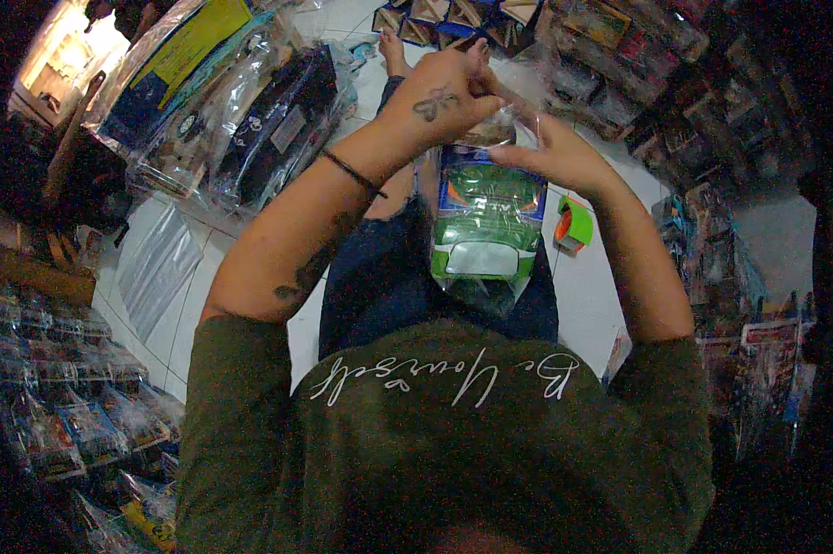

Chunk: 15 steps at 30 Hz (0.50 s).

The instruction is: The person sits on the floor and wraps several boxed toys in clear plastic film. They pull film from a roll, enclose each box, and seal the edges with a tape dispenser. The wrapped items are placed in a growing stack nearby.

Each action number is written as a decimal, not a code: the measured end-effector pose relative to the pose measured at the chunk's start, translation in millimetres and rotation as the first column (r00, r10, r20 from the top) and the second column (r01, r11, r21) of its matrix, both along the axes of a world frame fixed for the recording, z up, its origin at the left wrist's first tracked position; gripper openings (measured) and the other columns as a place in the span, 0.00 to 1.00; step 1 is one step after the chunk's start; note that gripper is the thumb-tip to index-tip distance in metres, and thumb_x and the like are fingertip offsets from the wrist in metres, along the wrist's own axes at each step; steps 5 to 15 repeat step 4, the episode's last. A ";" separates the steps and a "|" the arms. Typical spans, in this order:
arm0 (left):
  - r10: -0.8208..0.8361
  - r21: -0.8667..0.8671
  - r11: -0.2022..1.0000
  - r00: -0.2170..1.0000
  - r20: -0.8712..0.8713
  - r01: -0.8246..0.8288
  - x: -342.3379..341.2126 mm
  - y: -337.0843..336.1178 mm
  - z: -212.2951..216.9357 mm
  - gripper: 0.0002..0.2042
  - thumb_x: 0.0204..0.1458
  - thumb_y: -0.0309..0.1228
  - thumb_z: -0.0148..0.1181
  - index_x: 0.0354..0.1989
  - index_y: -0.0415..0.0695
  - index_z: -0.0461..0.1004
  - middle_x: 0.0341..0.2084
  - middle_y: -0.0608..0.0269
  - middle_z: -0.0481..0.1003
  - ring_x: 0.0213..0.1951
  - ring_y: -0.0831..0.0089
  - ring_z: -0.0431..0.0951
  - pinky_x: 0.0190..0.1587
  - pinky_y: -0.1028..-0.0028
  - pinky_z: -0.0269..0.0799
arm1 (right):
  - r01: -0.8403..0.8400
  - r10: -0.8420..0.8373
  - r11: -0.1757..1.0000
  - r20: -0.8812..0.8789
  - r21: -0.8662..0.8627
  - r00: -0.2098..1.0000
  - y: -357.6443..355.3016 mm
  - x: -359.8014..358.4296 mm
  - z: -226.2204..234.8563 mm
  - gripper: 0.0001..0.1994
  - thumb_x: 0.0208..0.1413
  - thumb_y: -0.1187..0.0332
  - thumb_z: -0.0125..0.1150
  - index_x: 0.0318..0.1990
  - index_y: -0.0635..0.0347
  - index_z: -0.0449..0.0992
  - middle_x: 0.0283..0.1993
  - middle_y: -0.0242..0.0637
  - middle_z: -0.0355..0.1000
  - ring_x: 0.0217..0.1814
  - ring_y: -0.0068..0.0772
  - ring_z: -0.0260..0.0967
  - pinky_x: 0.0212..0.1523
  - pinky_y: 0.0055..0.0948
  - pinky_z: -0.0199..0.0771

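Head view: both hands meet over the lap at the top of a clear plastic bag (486, 222) holding a green-and-blue boxed item. Left hand (444, 97) pinches the bag's upper edge with curled fingers; right hand (550, 148) grips the same edge beside it. Green tape roll (573, 224) lies on the tiled floor (596, 286), just right of the bag.

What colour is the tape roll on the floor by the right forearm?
Bright green with an orange core, the tape roll shows best in the head view.
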<state>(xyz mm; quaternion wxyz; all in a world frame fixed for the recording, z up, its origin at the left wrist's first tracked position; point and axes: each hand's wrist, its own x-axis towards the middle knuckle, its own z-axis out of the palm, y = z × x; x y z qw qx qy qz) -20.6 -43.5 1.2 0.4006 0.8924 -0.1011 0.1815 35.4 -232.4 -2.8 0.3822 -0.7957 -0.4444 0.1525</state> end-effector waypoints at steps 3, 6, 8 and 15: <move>-0.009 0.143 0.990 0.992 0.123 -0.009 5.3 -5.5 9.9 0.13 0.41 0.36 0.62 0.30 0.39 0.79 0.25 0.52 0.78 0.26 0.60 0.79 0.28 0.71 0.74 | -0.063 0.070 0.997 -0.260 0.035 0.963 13.0 8.6 8.0 0.25 0.49 0.54 0.64 0.51 0.58 0.70 0.43 0.37 0.74 0.44 0.29 0.71 0.48 0.29 0.69; -0.011 0.084 0.996 0.995 0.096 0.003 3.2 -6.5 12.5 0.13 0.40 0.37 0.62 0.30 0.41 0.80 0.25 0.50 0.78 0.29 0.63 0.80 0.37 0.68 0.74 | -0.031 0.030 1.000 -0.269 0.001 0.963 18.1 10.7 7.8 0.24 0.50 0.55 0.63 0.52 0.56 0.70 0.45 0.38 0.74 0.46 0.29 0.71 0.49 0.29 0.68; -0.011 0.084 0.996 0.995 0.096 0.003 3.2 -6.5 12.5 0.13 0.40 0.37 0.62 0.30 0.41 0.80 0.25 0.50 0.78 0.29 0.63 0.80 0.37 0.68 0.74 | -0.031 0.030 1.000 -0.269 0.001 0.963 18.1 10.7 7.8 0.24 0.50 0.55 0.63 0.52 0.56 0.70 0.45 0.38 0.74 0.46 0.29 0.71 0.49 0.29 0.68; -0.011 0.084 0.996 0.995 0.096 0.003 3.2 -6.5 12.5 0.13 0.40 0.37 0.62 0.30 0.41 0.80 0.25 0.50 0.78 0.29 0.63 0.80 0.37 0.68 0.74 | -0.031 0.030 1.000 -0.269 0.001 0.963 18.1 10.7 7.8 0.24 0.50 0.55 0.63 0.52 0.56 0.70 0.45 0.38 0.74 0.46 0.29 0.71 0.49 0.29 0.68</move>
